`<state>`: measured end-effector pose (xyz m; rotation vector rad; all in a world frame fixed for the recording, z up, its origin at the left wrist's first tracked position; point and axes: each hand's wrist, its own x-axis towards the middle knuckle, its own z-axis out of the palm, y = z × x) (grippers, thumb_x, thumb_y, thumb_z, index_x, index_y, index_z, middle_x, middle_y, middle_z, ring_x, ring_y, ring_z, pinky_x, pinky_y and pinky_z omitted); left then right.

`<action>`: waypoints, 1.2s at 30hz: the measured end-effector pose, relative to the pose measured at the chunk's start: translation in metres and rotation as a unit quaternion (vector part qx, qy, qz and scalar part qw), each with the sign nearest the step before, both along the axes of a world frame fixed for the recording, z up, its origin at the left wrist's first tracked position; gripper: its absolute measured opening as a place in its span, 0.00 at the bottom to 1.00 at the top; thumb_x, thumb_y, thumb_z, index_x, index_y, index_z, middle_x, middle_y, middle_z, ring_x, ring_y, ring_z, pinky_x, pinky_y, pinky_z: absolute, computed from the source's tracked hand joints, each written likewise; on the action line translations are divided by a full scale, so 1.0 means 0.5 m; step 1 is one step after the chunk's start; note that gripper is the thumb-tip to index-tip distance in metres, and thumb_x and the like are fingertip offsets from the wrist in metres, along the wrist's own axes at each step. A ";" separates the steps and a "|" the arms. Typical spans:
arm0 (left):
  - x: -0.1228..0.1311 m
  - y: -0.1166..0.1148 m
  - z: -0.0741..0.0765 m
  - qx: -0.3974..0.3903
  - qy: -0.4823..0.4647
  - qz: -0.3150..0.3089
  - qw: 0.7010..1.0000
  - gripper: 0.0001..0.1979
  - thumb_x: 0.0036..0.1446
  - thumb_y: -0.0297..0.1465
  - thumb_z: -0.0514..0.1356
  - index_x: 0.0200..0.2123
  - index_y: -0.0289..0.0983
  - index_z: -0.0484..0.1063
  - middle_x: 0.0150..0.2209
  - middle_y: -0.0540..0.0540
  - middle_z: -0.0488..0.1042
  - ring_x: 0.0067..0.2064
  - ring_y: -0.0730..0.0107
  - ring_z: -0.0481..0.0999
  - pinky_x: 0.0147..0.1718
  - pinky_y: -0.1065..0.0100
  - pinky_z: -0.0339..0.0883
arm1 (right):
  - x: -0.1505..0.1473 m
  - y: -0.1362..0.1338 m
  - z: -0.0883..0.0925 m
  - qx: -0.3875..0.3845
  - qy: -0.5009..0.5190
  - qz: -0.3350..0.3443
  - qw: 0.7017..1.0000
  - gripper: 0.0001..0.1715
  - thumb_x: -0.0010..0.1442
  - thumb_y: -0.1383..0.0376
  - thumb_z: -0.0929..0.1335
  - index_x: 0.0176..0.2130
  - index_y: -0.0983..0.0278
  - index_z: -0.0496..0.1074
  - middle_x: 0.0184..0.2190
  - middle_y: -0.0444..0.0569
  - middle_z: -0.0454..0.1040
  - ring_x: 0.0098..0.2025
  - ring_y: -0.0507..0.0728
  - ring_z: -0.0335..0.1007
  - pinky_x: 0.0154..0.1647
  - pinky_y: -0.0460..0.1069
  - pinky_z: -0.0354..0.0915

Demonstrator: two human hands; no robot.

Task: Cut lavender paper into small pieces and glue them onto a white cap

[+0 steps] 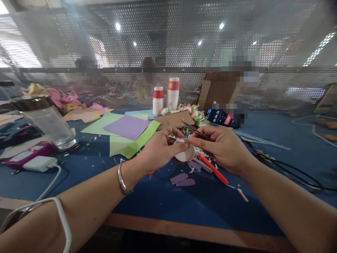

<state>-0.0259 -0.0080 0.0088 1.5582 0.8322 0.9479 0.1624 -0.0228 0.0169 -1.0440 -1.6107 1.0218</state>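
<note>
My left hand (pixel 168 144) is closed around a small white paper cup (pixel 185 155), its thumb pressed on the pale round side that faces me. My right hand (pixel 223 147) pinches a dark slender pointed tool (pixel 194 129) between thumb and forefinger, its tip aimed away and to the left. The right fingertips meet the cup's upper right edge. Under the hands lie a red-orange pen-like tool (pixel 213 168), purple paper strips (pixel 183 180) and small paper scraps. Behind the hands is a brown cardboard piece (pixel 171 120) beside striped paper flowers (pixel 195 111).
Green sheets (pixel 119 146) and a purple sheet (pixel 127 126) lie left of the hands. Farther left stand a glass tumbler (pixel 52 123) and a purple power strip (pixel 28 156). Stacked paper cups (pixel 173 95), a carton (pixel 217 89) and a phone (pixel 222 117) are behind. Black cables (pixel 292 168) run right.
</note>
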 end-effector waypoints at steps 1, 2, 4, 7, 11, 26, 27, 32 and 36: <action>-0.001 0.000 0.001 0.006 -0.008 0.004 1.000 0.12 0.54 0.33 0.67 0.38 0.37 0.67 0.26 0.49 0.76 0.25 0.72 0.75 0.24 0.72 0.65 | 0.000 0.000 -0.001 0.005 -0.010 -0.004 1.000 0.18 0.50 0.53 0.78 0.29 0.65 0.77 0.26 0.44 0.74 0.28 0.50 0.65 0.29 0.47 0.61; -0.003 0.001 0.002 0.015 -0.016 0.003 1.000 0.13 0.54 0.32 0.67 0.37 0.38 0.66 0.25 0.51 0.75 0.25 0.74 0.73 0.23 0.73 0.63 | -0.001 -0.001 -0.001 0.009 -0.019 -0.008 1.000 0.18 0.51 0.53 0.78 0.29 0.65 0.77 0.25 0.43 0.73 0.28 0.50 0.64 0.29 0.47 0.60; -0.007 0.003 0.005 0.038 -0.023 -0.007 0.999 0.12 0.54 0.32 0.67 0.35 0.37 0.65 0.23 0.52 0.73 0.24 0.76 0.71 0.22 0.74 0.60 | -0.001 -0.002 -0.001 0.014 -0.024 -0.010 1.000 0.18 0.52 0.52 0.77 0.30 0.65 0.77 0.26 0.43 0.73 0.27 0.50 0.64 0.28 0.47 0.60; -0.010 0.006 0.005 0.053 -0.019 -0.018 0.998 0.13 0.53 0.33 0.68 0.35 0.37 0.66 0.25 0.52 0.73 0.26 0.76 0.71 0.24 0.73 0.60 | -0.001 -0.004 0.000 0.018 -0.021 -0.014 1.000 0.20 0.51 0.52 0.78 0.32 0.65 0.78 0.28 0.45 0.75 0.30 0.51 0.67 0.30 0.47 0.62; -0.006 0.008 0.000 0.018 -0.033 -0.029 0.999 0.15 0.50 0.31 0.69 0.38 0.36 0.67 0.29 0.50 0.75 0.30 0.72 0.75 0.29 0.69 0.67 | 0.003 0.000 -0.002 0.042 -0.052 -0.019 0.998 0.19 0.53 0.52 0.77 0.33 0.65 0.78 0.29 0.46 0.77 0.31 0.52 0.69 0.31 0.48 0.64; 0.008 0.004 -0.023 0.098 -0.023 0.034 0.994 0.16 0.53 0.28 0.64 0.40 0.39 0.60 0.30 0.53 0.68 0.29 0.77 0.68 0.29 0.70 0.61 | -0.012 -0.004 0.003 0.058 -0.083 -0.037 0.994 0.22 0.52 0.48 0.76 0.32 0.64 0.78 0.29 0.48 0.78 0.30 0.55 0.70 0.31 0.49 0.65; 0.010 0.004 -0.023 0.099 -0.032 0.032 0.994 0.15 0.53 0.28 0.64 0.39 0.39 0.59 0.31 0.53 0.68 0.30 0.76 0.68 0.29 0.70 0.61 | -0.011 -0.004 0.003 0.053 -0.075 -0.035 0.995 0.22 0.52 0.48 0.76 0.32 0.64 0.78 0.29 0.48 0.78 0.31 0.54 0.70 0.32 0.49 0.65; 0.013 0.001 -0.019 0.086 -0.068 0.009 0.994 0.16 0.54 0.28 0.64 0.38 0.40 0.57 0.30 0.54 0.66 0.28 0.77 0.66 0.28 0.70 0.60 | -0.010 -0.005 0.004 0.006 0.004 -0.007 1.000 0.19 0.49 0.53 0.78 0.32 0.65 0.77 0.26 0.44 0.74 0.26 0.50 0.65 0.27 0.47 0.61; 0.013 -0.003 -0.013 0.075 -0.089 -0.005 0.993 0.16 0.54 0.29 0.65 0.38 0.39 0.58 0.30 0.54 0.67 0.29 0.77 0.67 0.28 0.70 0.62 | -0.013 -0.008 0.006 -0.025 0.057 0.009 0.998 0.18 0.49 0.54 0.79 0.30 0.64 0.75 0.18 0.38 0.63 0.20 0.47 0.53 0.21 0.46 0.52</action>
